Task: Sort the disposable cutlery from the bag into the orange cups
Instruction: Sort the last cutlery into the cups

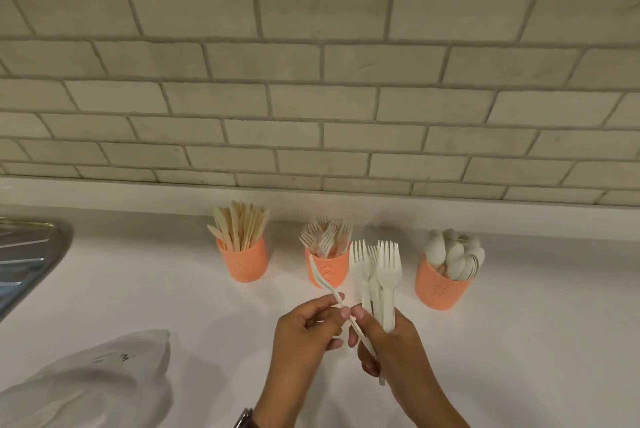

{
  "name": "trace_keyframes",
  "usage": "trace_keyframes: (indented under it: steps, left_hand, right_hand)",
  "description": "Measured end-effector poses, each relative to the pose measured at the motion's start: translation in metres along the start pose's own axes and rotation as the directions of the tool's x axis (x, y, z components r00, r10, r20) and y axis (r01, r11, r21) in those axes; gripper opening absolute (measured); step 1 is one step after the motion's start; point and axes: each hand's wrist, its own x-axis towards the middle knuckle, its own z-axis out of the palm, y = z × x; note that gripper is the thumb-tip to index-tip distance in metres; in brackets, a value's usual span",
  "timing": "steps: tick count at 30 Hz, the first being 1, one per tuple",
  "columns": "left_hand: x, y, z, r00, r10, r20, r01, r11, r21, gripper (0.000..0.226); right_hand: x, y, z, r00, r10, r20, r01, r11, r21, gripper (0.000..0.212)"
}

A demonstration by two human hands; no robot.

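Note:
Three orange cups stand in a row on the white counter. The left cup (242, 263) holds knives, the middle cup (329, 270) holds forks, the right cup (440, 289) holds spoons. My right hand (391, 348) grips a bunch of white forks (381, 275), tines up, in front of the middle and right cups. My left hand (304, 330) pinches a single thin white piece of cutlery (325, 284) seen edge-on, which runs diagonally down into my right hand. The crumpled translucent bag (90, 382) lies at the lower left.
A steel sink drainer (27, 254) sits at the left edge. A tiled wall (311, 81) rises right behind the cups. A wristwatch (244, 419) is on my left wrist.

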Motion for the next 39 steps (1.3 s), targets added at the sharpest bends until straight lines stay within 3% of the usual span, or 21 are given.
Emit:
trace_keyframes:
  steps: [3, 5, 8, 11, 15, 20, 22, 25, 27, 29, 32, 35, 39]
  left_hand:
    - [0.015, 0.011, 0.002, 0.999, -0.001, -0.050, -0.005, 0.994, -0.114, 0.010]
    - [0.034, 0.022, -0.001, 0.988, 0.082, -0.127, -0.097, 0.989, -0.115, 0.004]
    - [0.068, 0.031, -0.006, 0.928, 0.281, -0.244, -0.273, 0.960, 0.066, 0.007]
    - [0.091, 0.025, 0.006, 0.885, 0.403, -0.233, -0.334, 0.898, 0.286, 0.021]
    - [0.116, -0.001, 0.018, 0.854, 0.482, -0.196, -0.318, 0.781, 0.538, 0.021]
    - [0.130, -0.027, 0.018, 0.869, 0.471, -0.152, -0.202, 0.617, 0.760, 0.015]
    - [0.128, -0.024, 0.016, 0.878, 0.458, -0.142, -0.210, 0.634, 0.744, 0.024]
    - [0.109, -0.013, 0.013, 0.867, 0.456, -0.201, -0.234, 0.728, 0.644, 0.034]
    - [0.082, -0.005, 0.018, 0.892, 0.386, -0.235, -0.232, 0.838, 0.494, 0.021]
    - [0.053, 0.003, 0.027, 0.949, 0.276, -0.154, -0.208, 0.912, 0.353, 0.010]
    - [0.018, 0.010, 0.041, 0.985, 0.174, 0.013, -0.171, 0.945, 0.280, 0.006]
    - [0.002, 0.012, 0.047, 0.983, 0.181, -0.020, -0.170, 0.953, 0.251, 0.012]
    - [-0.003, 0.013, 0.049, 0.983, 0.180, -0.048, -0.162, 0.954, 0.254, 0.024]
  right_hand:
    - [0.006, 0.002, -0.016, 1.000, 0.020, -0.013, -0.021, 0.999, -0.034, 0.016]
    - [0.011, 0.004, -0.028, 0.995, 0.079, -0.054, -0.079, 0.997, 0.009, 0.016]
    - [0.017, 0.009, -0.046, 0.987, 0.096, -0.131, -0.099, 0.995, -0.021, 0.018]
    - [0.020, 0.012, -0.058, 0.984, 0.088, -0.152, -0.094, 0.995, -0.032, 0.021]
    - [0.024, 0.014, -0.059, 0.982, 0.139, -0.124, -0.134, 0.990, 0.050, 0.023]
    - [0.020, 0.008, -0.058, 0.986, 0.146, 0.084, -0.163, 0.954, 0.252, 0.031]
    - [0.019, 0.004, -0.058, 0.975, 0.131, 0.181, -0.184, 0.931, 0.317, 0.044]
    - [0.015, -0.001, -0.058, 0.954, 0.095, 0.284, -0.195, 0.917, 0.348, 0.046]
    - [0.013, -0.004, -0.058, 0.944, 0.076, 0.322, -0.178, 0.937, 0.301, 0.044]
    - [0.009, -0.008, -0.056, 0.934, 0.080, 0.347, -0.168, 0.958, 0.233, 0.039]
    - [0.004, -0.011, -0.051, 0.944, 0.110, 0.311, -0.161, 0.977, 0.143, 0.031]
    - [0.002, -0.012, -0.043, 0.966, 0.126, 0.227, -0.147, 0.986, 0.079, 0.029]
    - [-0.002, -0.015, -0.037, 0.979, 0.116, 0.167, -0.113, 0.993, -0.023, 0.011]
